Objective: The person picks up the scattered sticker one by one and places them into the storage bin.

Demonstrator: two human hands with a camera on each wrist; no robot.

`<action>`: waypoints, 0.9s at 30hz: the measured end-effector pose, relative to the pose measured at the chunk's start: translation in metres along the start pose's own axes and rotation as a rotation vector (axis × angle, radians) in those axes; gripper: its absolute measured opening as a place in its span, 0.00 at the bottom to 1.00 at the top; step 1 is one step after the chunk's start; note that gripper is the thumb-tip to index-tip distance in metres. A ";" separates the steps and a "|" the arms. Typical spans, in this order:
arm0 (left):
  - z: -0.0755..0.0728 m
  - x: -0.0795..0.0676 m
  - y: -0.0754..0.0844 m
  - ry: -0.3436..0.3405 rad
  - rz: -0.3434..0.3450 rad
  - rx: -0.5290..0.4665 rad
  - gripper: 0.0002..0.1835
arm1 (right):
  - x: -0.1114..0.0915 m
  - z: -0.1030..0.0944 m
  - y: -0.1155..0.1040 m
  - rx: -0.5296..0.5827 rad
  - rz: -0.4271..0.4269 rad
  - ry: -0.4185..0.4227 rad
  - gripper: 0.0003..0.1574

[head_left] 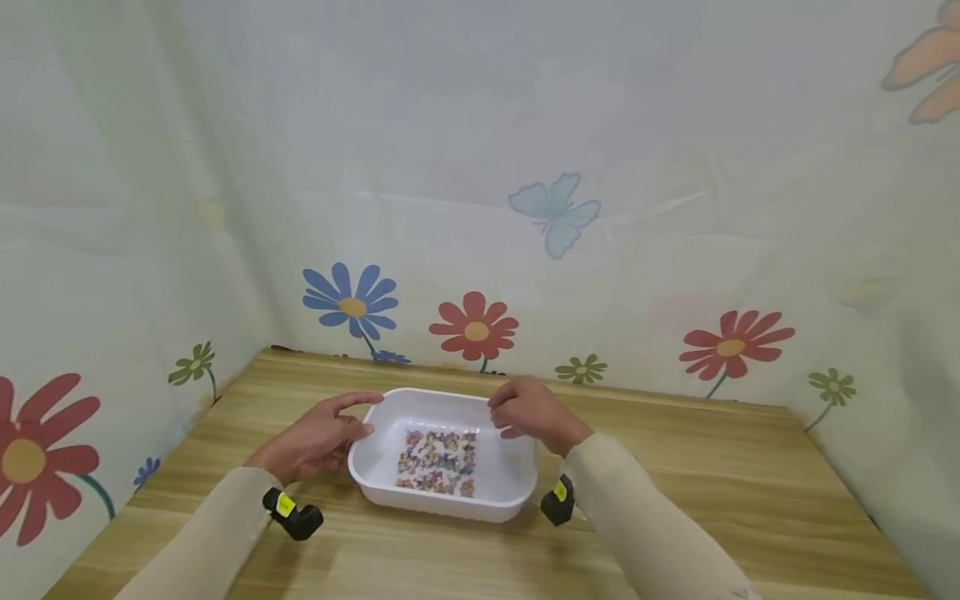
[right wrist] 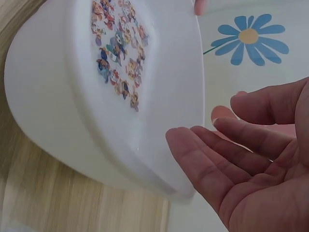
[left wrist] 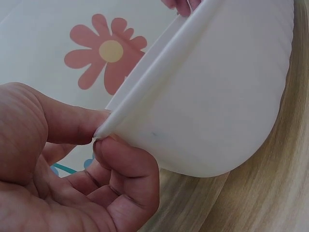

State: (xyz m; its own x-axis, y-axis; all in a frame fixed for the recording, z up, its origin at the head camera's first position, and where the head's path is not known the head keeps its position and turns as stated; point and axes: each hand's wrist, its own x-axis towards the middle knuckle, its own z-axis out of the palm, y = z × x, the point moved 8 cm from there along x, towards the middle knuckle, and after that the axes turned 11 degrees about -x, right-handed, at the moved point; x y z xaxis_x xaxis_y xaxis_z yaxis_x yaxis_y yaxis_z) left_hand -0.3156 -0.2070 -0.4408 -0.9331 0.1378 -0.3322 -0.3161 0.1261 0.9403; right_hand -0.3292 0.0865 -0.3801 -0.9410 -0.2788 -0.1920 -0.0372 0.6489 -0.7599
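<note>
A white plastic basin [head_left: 517, 475] with rounded corners stands on the wooden table. Across its floor spreads a rectangular patch of small colourful cartoon figures [head_left: 438, 462]. My left hand [head_left: 318, 437] is at the basin's left end; in the left wrist view its thumb and index finger pinch the rim [left wrist: 145, 87]. Over the far right corner hovers my right hand [head_left: 536, 412]. The right wrist view shows that hand [right wrist: 241, 154] with its fingers loosely bent beside the rim, thumb apart, holding nothing.
The wooden table [head_left: 675, 500] reaches back to a pale fabric wall [head_left: 450, 125] printed with flowers and butterflies. Another such wall [head_left: 90, 250] borders it on the left. A black wrist camera [head_left: 294, 515] sits on the left sleeve, another camera [head_left: 557, 502] on the right.
</note>
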 end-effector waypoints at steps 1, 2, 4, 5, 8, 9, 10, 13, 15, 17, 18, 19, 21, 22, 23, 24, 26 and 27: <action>0.000 0.000 -0.001 0.002 -0.002 -0.002 0.32 | -0.001 -0.002 0.001 0.009 0.001 0.000 0.21; 0.000 0.001 -0.002 0.002 -0.005 -0.004 0.32 | -0.001 -0.004 0.002 0.017 0.002 0.001 0.21; -0.001 0.001 -0.002 -0.005 -0.004 -0.005 0.32 | -0.003 -0.008 0.005 0.035 0.002 0.001 0.20; 0.000 0.001 -0.003 -0.010 -0.002 -0.004 0.32 | -0.005 -0.010 0.005 0.042 -0.001 0.000 0.20; 0.000 0.002 -0.004 -0.016 0.001 -0.009 0.32 | -0.010 -0.017 0.008 0.049 -0.006 0.005 0.19; -0.001 0.003 -0.004 -0.020 0.004 -0.007 0.33 | -0.012 -0.019 0.009 0.052 -0.007 0.005 0.18; -0.001 0.003 -0.004 -0.025 0.008 -0.004 0.33 | -0.014 -0.022 0.010 0.053 -0.011 0.007 0.18; -0.001 0.005 -0.004 -0.026 0.007 -0.010 0.33 | -0.018 -0.030 0.015 0.059 -0.009 0.020 0.17; 0.000 0.005 -0.004 -0.030 0.009 -0.007 0.33 | -0.021 -0.036 0.020 0.062 -0.007 0.026 0.17; 0.000 0.004 -0.004 -0.028 0.007 -0.010 0.33 | -0.023 -0.041 0.025 0.056 -0.004 0.032 0.17; 0.000 0.004 -0.004 -0.030 0.009 -0.007 0.33 | -0.025 -0.043 0.027 0.054 -0.002 0.035 0.18; 0.000 0.004 -0.003 -0.032 0.010 -0.006 0.33 | -0.026 -0.046 0.030 0.050 0.003 0.040 0.18; 0.000 0.004 -0.003 -0.036 0.012 -0.003 0.33 | -0.027 -0.050 0.034 0.037 0.004 0.051 0.17; 0.000 0.004 -0.003 -0.034 0.011 -0.004 0.33 | -0.029 -0.052 0.037 0.029 0.006 0.056 0.17; 0.000 0.004 -0.003 -0.033 0.009 -0.004 0.33 | -0.030 -0.054 0.039 0.025 0.010 0.062 0.16; 0.000 0.004 -0.003 -0.032 0.007 -0.004 0.33 | -0.031 -0.055 0.041 0.019 0.009 0.066 0.15; 0.000 0.004 -0.003 -0.028 0.004 0.000 0.33 | -0.033 -0.058 0.045 0.009 0.010 0.066 0.14; 0.000 0.004 -0.004 -0.025 0.002 0.002 0.33 | -0.034 -0.058 0.047 0.009 0.010 0.065 0.13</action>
State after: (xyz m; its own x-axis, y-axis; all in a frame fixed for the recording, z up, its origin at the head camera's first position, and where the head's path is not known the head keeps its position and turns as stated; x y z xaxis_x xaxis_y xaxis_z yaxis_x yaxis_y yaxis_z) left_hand -0.3182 -0.2065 -0.4456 -0.9293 0.1623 -0.3317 -0.3135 0.1277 0.9410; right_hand -0.3184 0.1679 -0.3731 -0.9611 -0.2257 -0.1590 -0.0250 0.6449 -0.7639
